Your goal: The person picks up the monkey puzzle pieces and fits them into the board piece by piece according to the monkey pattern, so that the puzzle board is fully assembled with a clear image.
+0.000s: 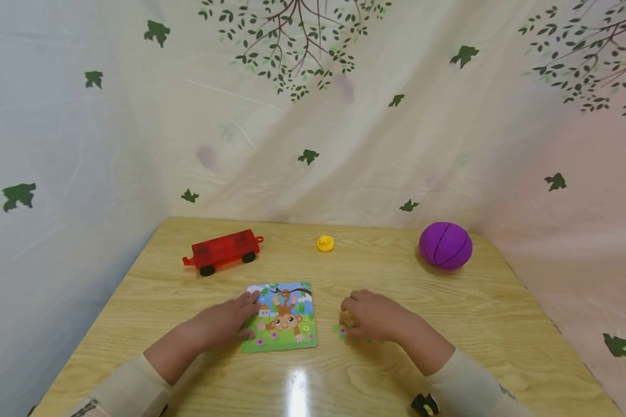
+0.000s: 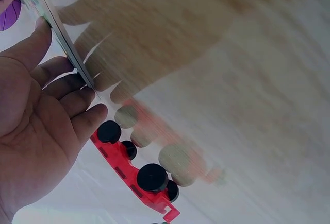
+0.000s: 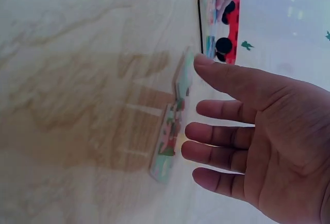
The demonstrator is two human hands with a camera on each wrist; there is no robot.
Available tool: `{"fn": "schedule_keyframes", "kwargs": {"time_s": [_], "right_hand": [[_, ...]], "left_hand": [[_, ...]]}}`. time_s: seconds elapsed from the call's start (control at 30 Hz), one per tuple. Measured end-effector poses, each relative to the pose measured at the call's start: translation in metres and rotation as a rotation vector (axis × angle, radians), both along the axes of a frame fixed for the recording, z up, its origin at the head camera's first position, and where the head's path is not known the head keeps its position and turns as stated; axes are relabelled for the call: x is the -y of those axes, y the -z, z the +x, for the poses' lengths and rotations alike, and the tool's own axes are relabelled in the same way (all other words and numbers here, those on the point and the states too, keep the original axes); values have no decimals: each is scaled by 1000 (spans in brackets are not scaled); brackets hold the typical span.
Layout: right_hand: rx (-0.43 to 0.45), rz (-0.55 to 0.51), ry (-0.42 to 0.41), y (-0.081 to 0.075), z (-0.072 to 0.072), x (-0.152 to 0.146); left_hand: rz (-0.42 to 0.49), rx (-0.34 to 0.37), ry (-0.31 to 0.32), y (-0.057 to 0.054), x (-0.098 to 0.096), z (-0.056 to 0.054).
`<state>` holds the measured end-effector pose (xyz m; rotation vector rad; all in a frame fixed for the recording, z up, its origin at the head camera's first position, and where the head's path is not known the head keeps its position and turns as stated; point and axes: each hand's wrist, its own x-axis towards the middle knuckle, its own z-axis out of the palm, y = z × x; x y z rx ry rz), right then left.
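Note:
A square picture board (image 1: 287, 321), showing a monkey hanging from a branch, lies flat on the table. My left hand (image 1: 225, 321) rests at its left side, fingertips over the edge; the left wrist view shows the thumb and fingers along the board's rim (image 2: 67, 44). To the right of the board, my right hand (image 1: 372, 317) hovers low over loose picture pieces (image 1: 342, 331), which it mostly covers in the head view. From the right wrist, two flat pieces (image 3: 167, 147) show below the spread, slightly bent fingers (image 3: 211, 134), with nothing gripped.
Behind the board stands a red toy wagon (image 1: 224, 252) with black wheels. A small yellow duck (image 1: 325, 243) sits at the back middle, and a purple ball (image 1: 445, 246) at the back right. A leaf-patterned cloth (image 1: 344, 145) hangs behind the wooden table (image 1: 188, 307).

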<state>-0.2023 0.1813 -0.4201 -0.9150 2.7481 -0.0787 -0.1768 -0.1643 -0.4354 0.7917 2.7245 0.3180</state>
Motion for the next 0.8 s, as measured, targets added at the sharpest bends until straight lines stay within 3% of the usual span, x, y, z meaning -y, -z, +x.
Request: {"fn": "schedule_keyframes", "kwargs": {"time_s": [0.2, 0.6, 0.8], "right_hand": [[22, -11, 4, 5, 2, -1], [-8, -57, -77, 8, 1, 8], [-57, -92, -157, 10, 1, 23]], "left_hand": [[-13, 11, -6, 1, 1, -1], [-5, 5, -6, 2, 1, -1], [-16, 28, -21, 2, 0, -3]]}}
